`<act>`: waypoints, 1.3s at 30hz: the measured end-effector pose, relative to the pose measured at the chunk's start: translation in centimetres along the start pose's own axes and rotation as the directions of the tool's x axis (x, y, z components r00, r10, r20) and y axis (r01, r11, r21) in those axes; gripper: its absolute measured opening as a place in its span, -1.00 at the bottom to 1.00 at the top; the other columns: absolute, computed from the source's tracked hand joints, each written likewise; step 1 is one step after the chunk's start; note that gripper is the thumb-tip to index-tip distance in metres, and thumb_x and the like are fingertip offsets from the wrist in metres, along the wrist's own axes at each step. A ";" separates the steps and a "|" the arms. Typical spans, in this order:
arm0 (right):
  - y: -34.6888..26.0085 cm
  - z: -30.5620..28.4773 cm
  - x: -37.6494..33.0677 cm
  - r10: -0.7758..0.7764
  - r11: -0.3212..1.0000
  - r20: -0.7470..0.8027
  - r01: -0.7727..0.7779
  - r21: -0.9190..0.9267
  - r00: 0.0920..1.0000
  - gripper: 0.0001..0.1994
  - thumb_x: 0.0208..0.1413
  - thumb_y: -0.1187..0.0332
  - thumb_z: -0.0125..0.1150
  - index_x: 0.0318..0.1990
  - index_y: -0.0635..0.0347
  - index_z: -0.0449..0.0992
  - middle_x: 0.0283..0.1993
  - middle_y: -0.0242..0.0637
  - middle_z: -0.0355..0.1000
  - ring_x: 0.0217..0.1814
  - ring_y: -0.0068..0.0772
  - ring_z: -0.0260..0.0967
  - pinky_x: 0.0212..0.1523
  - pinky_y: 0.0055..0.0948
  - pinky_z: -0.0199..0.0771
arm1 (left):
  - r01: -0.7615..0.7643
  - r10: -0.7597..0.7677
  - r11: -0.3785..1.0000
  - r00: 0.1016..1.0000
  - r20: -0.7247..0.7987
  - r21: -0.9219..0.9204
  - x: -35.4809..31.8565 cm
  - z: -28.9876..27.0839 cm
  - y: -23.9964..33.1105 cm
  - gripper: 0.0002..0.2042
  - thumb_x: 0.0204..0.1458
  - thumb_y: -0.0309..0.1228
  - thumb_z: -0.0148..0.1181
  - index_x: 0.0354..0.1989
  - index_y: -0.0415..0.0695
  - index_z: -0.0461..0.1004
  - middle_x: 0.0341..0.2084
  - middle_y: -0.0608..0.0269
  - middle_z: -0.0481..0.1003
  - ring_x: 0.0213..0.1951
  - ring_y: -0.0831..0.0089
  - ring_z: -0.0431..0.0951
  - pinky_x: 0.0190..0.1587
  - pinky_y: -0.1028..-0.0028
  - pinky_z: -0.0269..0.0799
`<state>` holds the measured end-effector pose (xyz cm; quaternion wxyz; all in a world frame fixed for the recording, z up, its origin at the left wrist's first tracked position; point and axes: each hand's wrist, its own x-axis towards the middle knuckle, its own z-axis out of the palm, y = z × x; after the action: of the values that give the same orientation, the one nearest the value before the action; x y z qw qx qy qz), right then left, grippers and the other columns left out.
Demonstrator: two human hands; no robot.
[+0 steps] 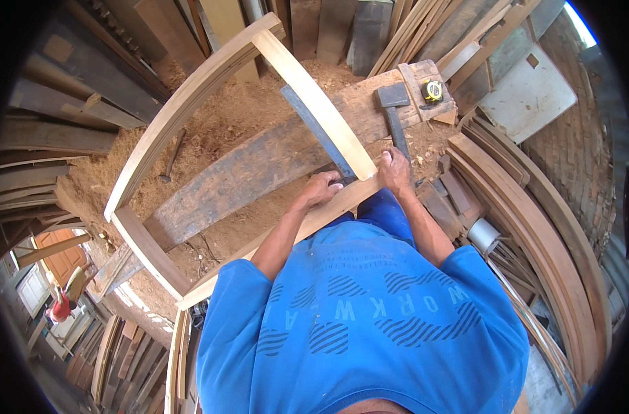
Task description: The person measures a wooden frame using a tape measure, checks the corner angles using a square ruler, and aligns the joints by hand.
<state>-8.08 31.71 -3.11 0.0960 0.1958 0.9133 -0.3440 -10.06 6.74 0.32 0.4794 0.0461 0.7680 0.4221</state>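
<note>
Our left hand [320,189]: holding grey metal try square [317,131]; our right hand [396,171]: gripping pale arched wooden frame [319,107] at corner.

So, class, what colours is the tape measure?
The tape measure is yellow and black, clearest in the head view.

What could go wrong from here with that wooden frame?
The metal square at the left hand might slip against the wooden frame, spoiling its alignment. The frame reaches far beyond both hands, so it could tip or twist. The mallet lies close to the right hand, which might knock it.
</note>
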 end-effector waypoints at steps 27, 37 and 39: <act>0.5 0.1 0.2 0.037 0.999 0.004 -0.037 0.010 0.999 -0.64 0.19 0.18 -0.12 -0.19 0.28 0.54 -0.15 0.19 0.50 -0.03 0.26 0.43 0.04 0.01 0.39 | 0.043 -0.042 0.999 0.996 0.076 -0.010 1.1 0.2 -0.9 -0.65 0.15 -0.28 0.20 0.05 -0.20 0.50 -0.10 -0.08 0.57 -0.08 0.17 0.57 -0.01 0.25 0.45; 0.8 0.2 0.4 0.024 0.998 0.021 -0.025 0.052 0.999 -0.60 0.19 0.16 -0.10 -0.10 0.29 0.54 -0.12 0.17 0.51 -0.01 0.20 0.45 0.06 -0.05 0.40 | -0.020 0.021 0.998 1.000 -0.012 0.060 0.8 0.8 -1.6 -0.61 0.15 -0.25 0.16 0.08 -0.23 0.47 -0.02 -0.13 0.54 0.03 0.07 0.55 0.08 0.22 0.43; 1.1 -0.1 0.8 0.015 0.997 0.065 -0.020 0.078 0.998 -0.60 0.19 0.15 -0.07 -0.08 0.30 0.54 -0.12 0.17 0.51 0.00 0.17 0.46 0.06 -0.09 0.41 | -0.002 0.003 0.998 1.000 -0.012 0.064 0.7 0.7 -1.3 -0.61 0.15 -0.25 0.15 0.08 -0.22 0.47 -0.01 -0.14 0.53 0.03 0.06 0.55 0.07 0.21 0.43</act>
<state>-8.29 32.75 -3.93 0.1205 0.1962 0.8937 -0.3850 -9.46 6.67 -1.21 0.4723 0.0598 0.7841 0.3982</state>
